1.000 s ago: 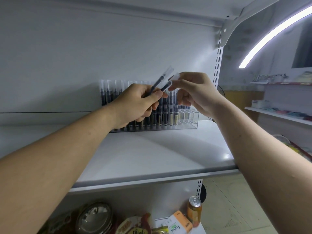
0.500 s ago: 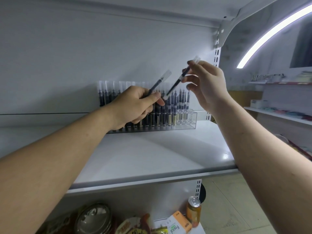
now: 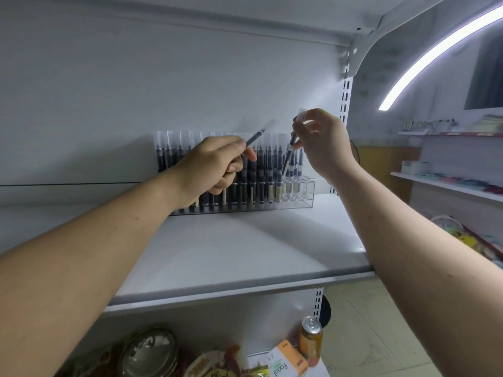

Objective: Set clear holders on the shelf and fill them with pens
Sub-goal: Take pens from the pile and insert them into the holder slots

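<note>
A clear holder point(image 3: 302, 197) stands at the back of the white shelf point(image 3: 245, 254), packed with several upright dark pens point(image 3: 174, 151); its right end has open slots. My left hand point(image 3: 212, 167) grips a dark pen point(image 3: 258, 133) with a clear cap, tilted up to the right, in front of the holder. My right hand point(image 3: 324, 142) pinches another pen point(image 3: 289, 156) near its clear cap, held nearly upright with its lower end just above the holder's right slots.
Below the shelf lie a drink can point(image 3: 310, 340), an orange and white box point(image 3: 285, 363), a metal lid point(image 3: 148, 355) and food packets. A slotted upright point(image 3: 345, 104) bounds the shelf on the right. More shelves point(image 3: 449, 183) stand farther right.
My right hand has drawn one pen away from my left hand, swung it upright and lowered it toward the holder's right end. My left hand stays put with the other pen.
</note>
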`<state>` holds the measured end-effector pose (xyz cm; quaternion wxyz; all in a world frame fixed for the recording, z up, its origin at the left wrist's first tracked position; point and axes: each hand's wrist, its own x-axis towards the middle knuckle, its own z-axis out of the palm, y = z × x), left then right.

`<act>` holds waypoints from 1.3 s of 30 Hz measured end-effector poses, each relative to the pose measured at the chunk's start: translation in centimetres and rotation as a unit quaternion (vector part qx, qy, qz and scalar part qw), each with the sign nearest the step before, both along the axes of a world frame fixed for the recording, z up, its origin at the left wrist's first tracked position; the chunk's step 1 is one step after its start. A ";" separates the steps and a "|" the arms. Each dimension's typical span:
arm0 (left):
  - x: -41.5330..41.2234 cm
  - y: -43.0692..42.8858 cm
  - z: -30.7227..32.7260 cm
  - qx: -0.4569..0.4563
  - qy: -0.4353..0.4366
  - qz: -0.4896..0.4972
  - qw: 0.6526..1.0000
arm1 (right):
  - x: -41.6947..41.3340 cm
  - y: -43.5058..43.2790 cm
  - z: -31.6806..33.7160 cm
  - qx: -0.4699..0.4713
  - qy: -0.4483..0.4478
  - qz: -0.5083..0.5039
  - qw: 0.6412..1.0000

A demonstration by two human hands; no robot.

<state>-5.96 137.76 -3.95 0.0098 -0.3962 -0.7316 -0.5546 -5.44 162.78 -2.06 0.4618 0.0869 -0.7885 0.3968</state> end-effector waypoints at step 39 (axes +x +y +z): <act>0.9 0.8 0.2 -0.030 0.324 0.140 0.935 | 2.6 -2.0 0.7 -0.122 -0.142 0.413 0.892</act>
